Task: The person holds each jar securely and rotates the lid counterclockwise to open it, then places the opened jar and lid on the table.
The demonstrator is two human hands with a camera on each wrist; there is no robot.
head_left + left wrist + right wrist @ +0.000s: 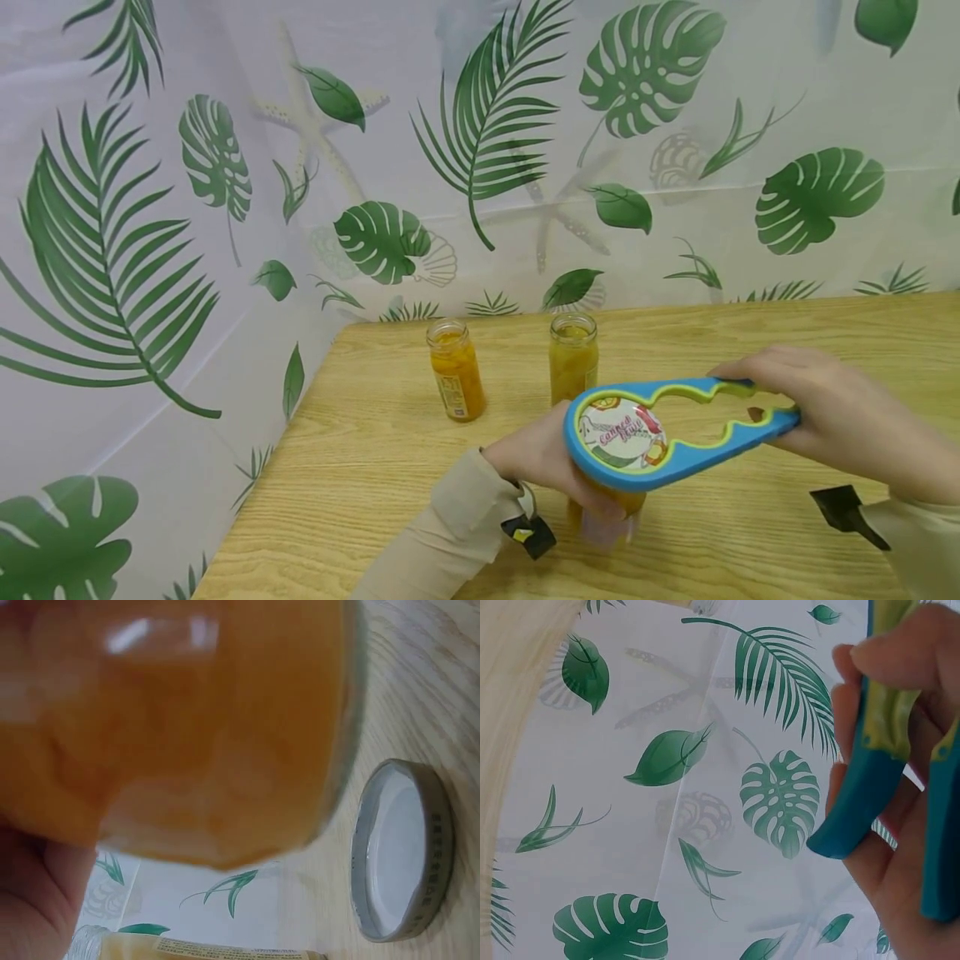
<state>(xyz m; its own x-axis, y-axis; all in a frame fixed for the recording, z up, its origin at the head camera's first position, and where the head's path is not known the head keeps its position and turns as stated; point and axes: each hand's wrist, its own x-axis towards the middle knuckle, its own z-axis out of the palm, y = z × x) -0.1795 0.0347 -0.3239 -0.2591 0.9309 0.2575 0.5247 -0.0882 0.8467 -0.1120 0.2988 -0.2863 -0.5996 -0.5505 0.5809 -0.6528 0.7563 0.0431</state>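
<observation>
My left hand (551,458) grips a glass jar of orange canned fruit (195,742), holding it up off the wooden table. Around the jar's printed lid (622,432) fits the wide loop of a blue and yellow jar opener (701,464). My right hand (832,412) holds the opener's two handles at their far end. In the right wrist view, the blue handle tips (840,825) stick out past the fingers, with a gap between the handles. Much of the jar is hidden behind the left hand and opener in the head view.
Two lidless jars stand toward the back of the table (337,517): one with orange fruit (456,375) at left, one with yellow fruit (573,362) behind my left hand. A loose metal lid (401,851) lies near the held jar. A leaf-print sheet (495,167) hangs behind.
</observation>
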